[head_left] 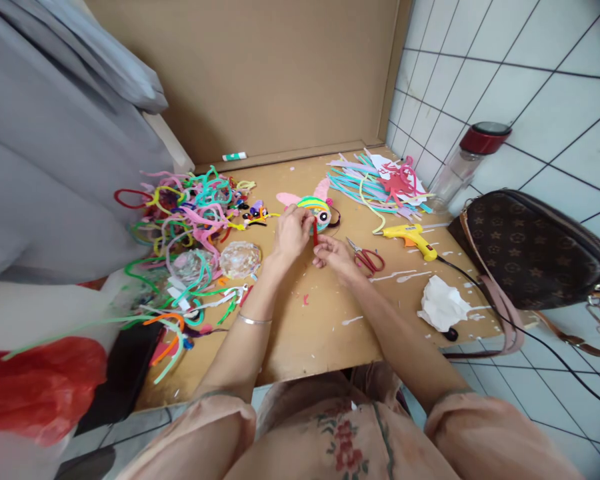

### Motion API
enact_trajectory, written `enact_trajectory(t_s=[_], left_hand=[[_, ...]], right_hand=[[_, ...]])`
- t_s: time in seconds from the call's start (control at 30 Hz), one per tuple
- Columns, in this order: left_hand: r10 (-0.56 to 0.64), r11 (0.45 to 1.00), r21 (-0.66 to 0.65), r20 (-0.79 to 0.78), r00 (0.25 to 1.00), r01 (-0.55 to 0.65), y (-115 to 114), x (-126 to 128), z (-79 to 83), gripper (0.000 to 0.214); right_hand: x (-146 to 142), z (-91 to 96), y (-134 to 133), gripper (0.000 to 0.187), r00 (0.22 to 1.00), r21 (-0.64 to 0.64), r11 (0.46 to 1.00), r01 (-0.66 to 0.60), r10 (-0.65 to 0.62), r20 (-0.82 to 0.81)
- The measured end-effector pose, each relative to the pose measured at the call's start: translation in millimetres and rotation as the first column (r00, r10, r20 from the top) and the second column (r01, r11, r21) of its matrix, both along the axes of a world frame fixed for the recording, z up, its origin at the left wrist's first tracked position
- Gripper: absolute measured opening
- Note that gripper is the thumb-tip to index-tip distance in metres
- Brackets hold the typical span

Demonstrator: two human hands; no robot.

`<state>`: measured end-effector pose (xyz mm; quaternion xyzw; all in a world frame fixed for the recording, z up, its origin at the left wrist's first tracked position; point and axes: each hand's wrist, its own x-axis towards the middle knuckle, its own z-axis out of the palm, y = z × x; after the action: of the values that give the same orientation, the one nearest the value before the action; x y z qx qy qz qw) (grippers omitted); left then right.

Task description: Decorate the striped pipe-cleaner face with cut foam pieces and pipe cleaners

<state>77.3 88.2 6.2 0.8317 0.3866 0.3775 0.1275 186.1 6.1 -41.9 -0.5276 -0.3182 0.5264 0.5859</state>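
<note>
A short, straight red pipe cleaner stands between my hands. My left hand pinches near its upper end, with the fingers closed. Around the lower end, the fingers of my right hand are closed. Just behind my left hand lies a colourful craft figure with pink ears, yellow and green bands and a googly eye. My left hand covers part of the figure, and I cannot tell whether the pipe cleaner touches it. Red-handled scissors rest to the right of my right hand.
Tangled pipe cleaners and a clear plastic bowl are at left. Straight pipe cleaners lie behind at right. A yellow glue gun with cord, crumpled tissue, clear bottle and brown handbag occupy the right side.
</note>
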Motion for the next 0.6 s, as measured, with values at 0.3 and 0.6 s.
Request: enact_trajectory(t_s=[0.3,0.6], left_hand=[[0.014,1.000,0.003,0.062,0.998,-0.014,0.9,1.6,2.6,0.011],[0.013,1.000,0.003,0.071,0.997,-0.014,4.4,2.0,5.3,0.012]], right_hand=[[-4.4,2.5,-0.9,0.024,0.999,0.004,1.000,-0.013,0.014,-0.047],[1.2,-6.1,0.4,0.015,0.900,0.127,0.919,0.372,-0.391,0.191]])
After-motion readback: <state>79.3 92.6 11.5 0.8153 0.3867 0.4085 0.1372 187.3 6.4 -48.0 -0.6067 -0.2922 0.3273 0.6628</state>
